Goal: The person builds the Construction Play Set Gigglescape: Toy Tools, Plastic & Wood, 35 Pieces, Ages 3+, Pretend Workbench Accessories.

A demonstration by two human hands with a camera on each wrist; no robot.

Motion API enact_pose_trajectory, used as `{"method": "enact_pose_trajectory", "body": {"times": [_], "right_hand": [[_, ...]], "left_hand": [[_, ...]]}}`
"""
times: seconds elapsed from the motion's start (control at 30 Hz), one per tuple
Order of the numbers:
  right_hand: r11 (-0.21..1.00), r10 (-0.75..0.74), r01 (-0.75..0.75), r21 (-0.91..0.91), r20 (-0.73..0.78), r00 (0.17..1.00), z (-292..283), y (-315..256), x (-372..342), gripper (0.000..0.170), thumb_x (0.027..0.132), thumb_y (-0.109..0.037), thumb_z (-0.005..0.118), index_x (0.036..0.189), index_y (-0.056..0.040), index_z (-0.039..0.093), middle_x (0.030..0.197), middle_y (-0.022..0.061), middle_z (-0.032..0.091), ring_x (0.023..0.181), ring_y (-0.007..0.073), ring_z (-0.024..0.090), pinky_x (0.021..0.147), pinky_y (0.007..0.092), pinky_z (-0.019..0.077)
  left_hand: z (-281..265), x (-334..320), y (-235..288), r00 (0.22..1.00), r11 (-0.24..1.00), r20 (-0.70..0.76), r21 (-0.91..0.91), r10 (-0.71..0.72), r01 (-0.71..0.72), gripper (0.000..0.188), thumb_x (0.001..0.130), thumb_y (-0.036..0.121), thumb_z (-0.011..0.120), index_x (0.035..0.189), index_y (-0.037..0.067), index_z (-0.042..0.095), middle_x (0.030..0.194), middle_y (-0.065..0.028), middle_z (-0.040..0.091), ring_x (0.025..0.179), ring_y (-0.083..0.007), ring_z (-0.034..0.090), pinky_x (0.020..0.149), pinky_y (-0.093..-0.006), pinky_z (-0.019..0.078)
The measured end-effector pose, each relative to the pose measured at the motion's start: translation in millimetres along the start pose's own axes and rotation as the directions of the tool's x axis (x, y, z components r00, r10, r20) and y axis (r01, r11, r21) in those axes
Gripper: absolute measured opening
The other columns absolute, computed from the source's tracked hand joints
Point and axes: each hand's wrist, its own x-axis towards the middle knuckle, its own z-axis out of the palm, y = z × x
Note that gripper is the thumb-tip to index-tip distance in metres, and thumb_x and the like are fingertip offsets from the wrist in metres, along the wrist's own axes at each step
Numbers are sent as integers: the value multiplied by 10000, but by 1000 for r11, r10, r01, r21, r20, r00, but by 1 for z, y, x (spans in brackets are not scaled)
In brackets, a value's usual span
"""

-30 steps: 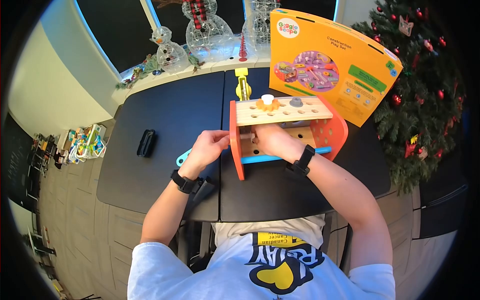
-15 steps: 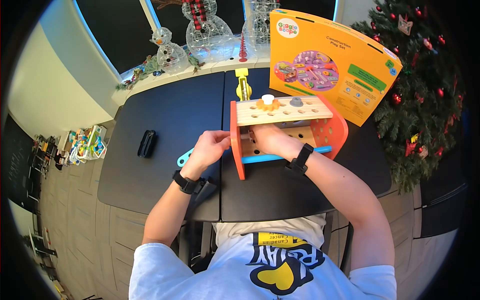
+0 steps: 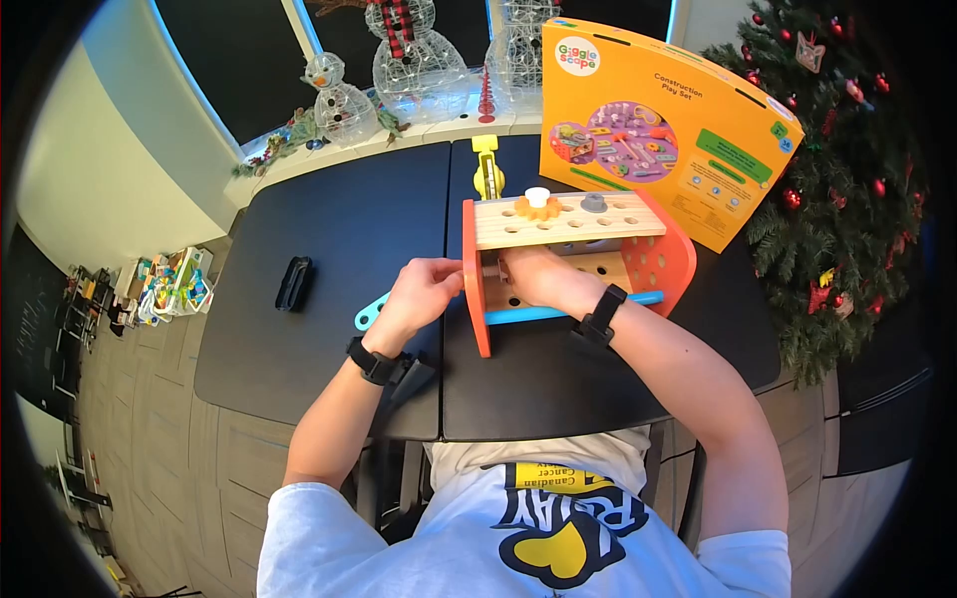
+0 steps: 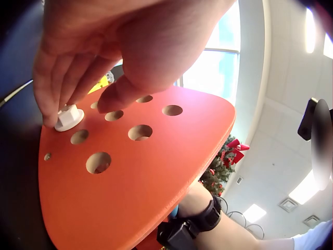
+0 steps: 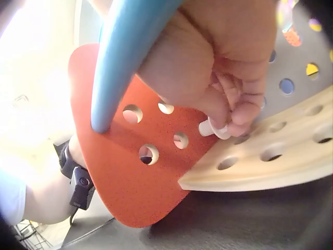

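Observation:
Outside the toy bench's red side panel (image 4: 171,140), my left hand (image 4: 114,52) has its fingertips on a white hexagonal bolt head (image 4: 68,116) lying against the panel. On the inner side, my right hand (image 5: 218,67) pinches a white ring-shaped piece (image 5: 217,129) at the end of a white shaft (image 5: 205,129) that comes through the panel. In the head view, my left hand (image 3: 424,294) is left of the bench and my right hand (image 3: 538,277) reaches in beneath its wooden top (image 3: 558,229), which partly hides the fingers.
A blue bar (image 3: 573,308) crosses the bench front. An orange gear (image 3: 537,208) and grey piece (image 3: 594,203) sit on top. Behind stand a yellow toy (image 3: 487,174) and orange box (image 3: 688,130). Leftward lie a light-blue strip (image 3: 369,312) and black tray (image 3: 294,284).
Both hands stay at the same side panel, with only slight shifts of the fingers. The bench appears a little further right in the head view.

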Motion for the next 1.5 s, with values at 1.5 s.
{"method": "enact_pose_trajectory", "body": {"times": [1.5], "right_hand": [[996, 83, -84, 3, 123, 989, -6, -8, 3, 244, 887, 29, 590, 1127, 61, 620, 1064, 241, 680, 1013, 414, 658, 861, 449, 536]], "left_hand": [[-1, -2, 7, 1000, 999, 2, 45, -23, 22, 354, 982, 181, 653, 1242, -45, 734, 1105, -182, 784, 1056, -237, 737, 966, -359, 550]]}}
